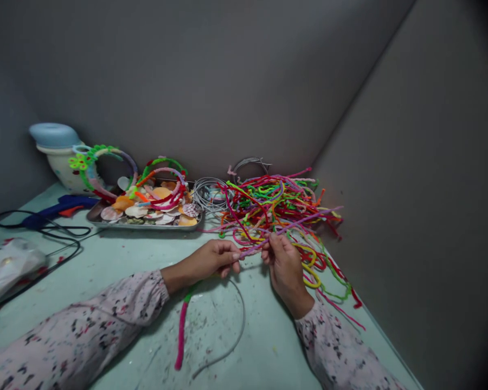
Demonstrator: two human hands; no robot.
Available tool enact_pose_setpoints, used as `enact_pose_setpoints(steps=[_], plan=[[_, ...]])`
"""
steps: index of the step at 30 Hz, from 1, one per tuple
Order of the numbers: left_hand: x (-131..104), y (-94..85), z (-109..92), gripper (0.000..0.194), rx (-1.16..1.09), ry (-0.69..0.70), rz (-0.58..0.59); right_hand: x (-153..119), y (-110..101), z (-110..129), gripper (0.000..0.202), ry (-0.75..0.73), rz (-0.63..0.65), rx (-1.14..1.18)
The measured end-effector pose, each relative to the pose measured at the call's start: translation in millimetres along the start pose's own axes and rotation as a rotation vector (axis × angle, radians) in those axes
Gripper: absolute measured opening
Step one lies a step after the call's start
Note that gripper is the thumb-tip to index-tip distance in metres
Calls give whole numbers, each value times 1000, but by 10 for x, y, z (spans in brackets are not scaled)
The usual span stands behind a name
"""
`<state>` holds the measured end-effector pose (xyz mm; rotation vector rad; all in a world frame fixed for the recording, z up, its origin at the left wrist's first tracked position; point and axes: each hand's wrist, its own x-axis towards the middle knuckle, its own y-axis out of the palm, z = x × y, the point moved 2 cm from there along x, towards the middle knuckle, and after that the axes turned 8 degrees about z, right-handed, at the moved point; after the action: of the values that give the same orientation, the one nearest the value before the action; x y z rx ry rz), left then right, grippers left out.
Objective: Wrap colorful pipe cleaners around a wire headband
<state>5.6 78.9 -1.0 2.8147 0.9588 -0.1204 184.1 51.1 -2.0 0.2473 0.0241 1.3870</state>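
Note:
A purple pipe cleaner [252, 251] is stretched between my two hands. My left hand [213, 258] pinches its left end between thumb and fingers. Further right, my right hand [283, 265] is closed on the same strand, whose free end points up and right over the pile. Below my left hand, a grey wire hoop [243, 319] lies on the table; part of it is wrapped in pink [181, 336] and green, and its top is partly hidden by my left hand.
A pile of colourful pipe cleaners [268, 200] lies behind my hands, beside coiled grey wire [213, 195]. A metal tray [146, 227] holds shells and wrapped hoops. Leftward are a blue-lidded container [61, 157], a blue glue gun [57, 210], a black cable and a plastic bag [14, 265].

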Motion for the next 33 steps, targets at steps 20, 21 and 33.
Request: enact_pose_setpoints(steps=[20,21,33], plan=[[39,-10,89,40,32,9,13,-94,159,-49,34,159,193,-125],[37,-10,80,40,24,6,9,-84,152,-71,35,160,216,-104],[31,-12,74,38,16,33,8,-107,171,-60,30,168,288,-83]])
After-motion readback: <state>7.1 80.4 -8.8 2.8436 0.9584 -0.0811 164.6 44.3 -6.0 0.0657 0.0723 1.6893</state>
